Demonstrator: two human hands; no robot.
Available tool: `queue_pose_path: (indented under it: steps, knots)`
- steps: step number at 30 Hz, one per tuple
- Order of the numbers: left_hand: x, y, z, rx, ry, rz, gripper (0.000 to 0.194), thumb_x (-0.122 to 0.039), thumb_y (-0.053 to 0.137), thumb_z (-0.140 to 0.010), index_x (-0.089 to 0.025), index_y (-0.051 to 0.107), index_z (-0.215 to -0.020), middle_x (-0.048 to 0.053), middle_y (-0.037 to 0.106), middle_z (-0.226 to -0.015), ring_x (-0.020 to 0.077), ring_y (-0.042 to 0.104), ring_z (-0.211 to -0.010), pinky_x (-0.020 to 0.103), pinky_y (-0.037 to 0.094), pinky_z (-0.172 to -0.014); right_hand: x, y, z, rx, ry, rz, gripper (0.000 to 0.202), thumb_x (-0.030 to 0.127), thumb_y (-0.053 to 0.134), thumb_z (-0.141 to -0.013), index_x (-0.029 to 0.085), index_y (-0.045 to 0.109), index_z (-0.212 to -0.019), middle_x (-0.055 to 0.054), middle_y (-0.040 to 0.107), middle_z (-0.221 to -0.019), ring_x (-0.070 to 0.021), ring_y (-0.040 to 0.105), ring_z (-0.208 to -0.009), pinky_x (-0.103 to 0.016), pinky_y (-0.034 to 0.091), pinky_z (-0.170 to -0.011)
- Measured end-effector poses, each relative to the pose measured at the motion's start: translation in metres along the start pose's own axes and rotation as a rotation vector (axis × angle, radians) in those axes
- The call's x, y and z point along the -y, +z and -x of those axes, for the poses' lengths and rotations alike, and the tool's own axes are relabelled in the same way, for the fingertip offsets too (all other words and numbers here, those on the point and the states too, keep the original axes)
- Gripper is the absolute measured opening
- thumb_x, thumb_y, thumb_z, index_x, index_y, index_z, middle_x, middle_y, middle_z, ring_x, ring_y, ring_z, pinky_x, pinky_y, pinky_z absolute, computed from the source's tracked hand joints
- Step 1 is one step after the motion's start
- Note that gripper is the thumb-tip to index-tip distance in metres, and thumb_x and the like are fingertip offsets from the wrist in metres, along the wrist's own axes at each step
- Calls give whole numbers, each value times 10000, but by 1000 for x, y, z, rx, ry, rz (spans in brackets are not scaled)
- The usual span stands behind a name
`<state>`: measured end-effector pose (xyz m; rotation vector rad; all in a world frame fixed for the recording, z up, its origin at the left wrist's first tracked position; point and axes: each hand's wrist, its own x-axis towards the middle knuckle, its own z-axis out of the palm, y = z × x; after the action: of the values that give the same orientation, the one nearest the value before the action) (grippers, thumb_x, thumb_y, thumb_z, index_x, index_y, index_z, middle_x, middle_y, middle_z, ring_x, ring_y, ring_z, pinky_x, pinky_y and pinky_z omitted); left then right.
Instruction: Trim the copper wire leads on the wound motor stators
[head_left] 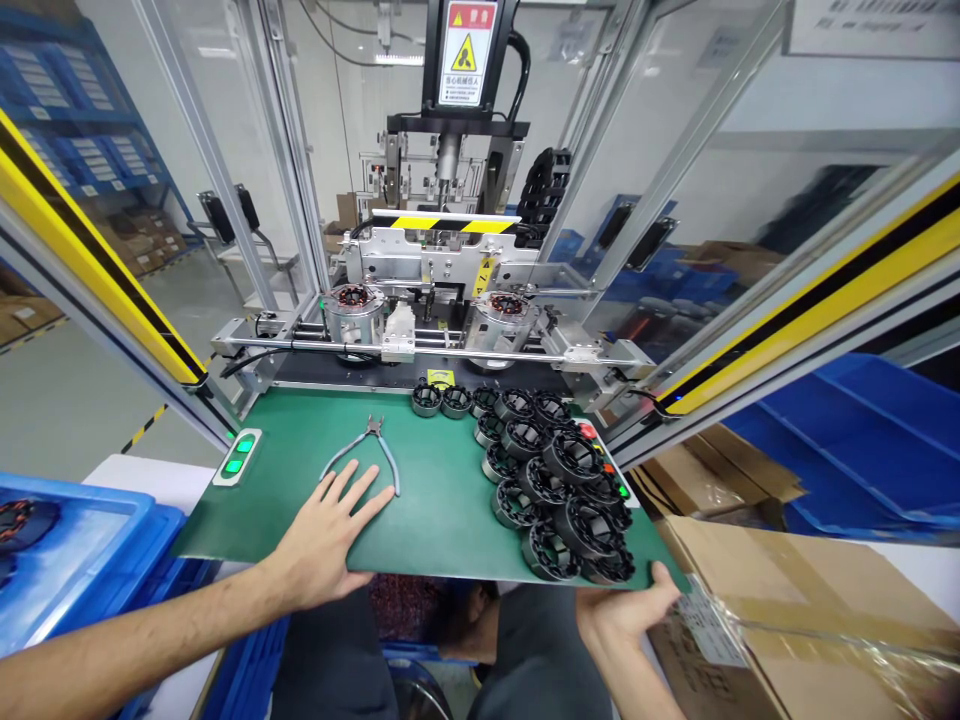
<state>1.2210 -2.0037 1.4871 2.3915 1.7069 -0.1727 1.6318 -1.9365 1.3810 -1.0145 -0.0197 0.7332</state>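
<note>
My left hand (330,530) lies palm down with spread fingers on the green work table (442,510). Its fingertips reach the handle ends of diagonal cutting pliers (375,428), which lie with handles apart and jaws pointing away from me. At the table's front right edge is my right hand (626,612), its thumb over the top and its other fingers hidden below; it grips the edge. Just beyond that hand, several black ring-shaped stator cores (551,550) are grouped on the right of the table, some stacked on others.
Behind the table stands a machine with two metal fixtures, each bearing a copper-wound stator (355,297). A green button box (238,457) sits at the table's left. Blue trays (82,570) stand at left, a cardboard box (817,610) at right. Yellow-black posts (97,250) flank both sides.
</note>
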Motion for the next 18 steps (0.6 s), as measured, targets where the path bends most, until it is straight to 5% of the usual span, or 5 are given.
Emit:
queue_pose_path:
  steps: [18]
  knots:
    - [3, 6, 0, -30, 18, 17, 1114, -496, 858, -860, -359, 351, -1843, 107, 199, -1959, 487, 181, -1804, 722, 216, -1446, 1, -1, -1, 3, -1, 21, 521, 622, 728, -607, 238, 759, -957, -22, 844, -1224, -341, 763, -1208, -549, 687, -1005]
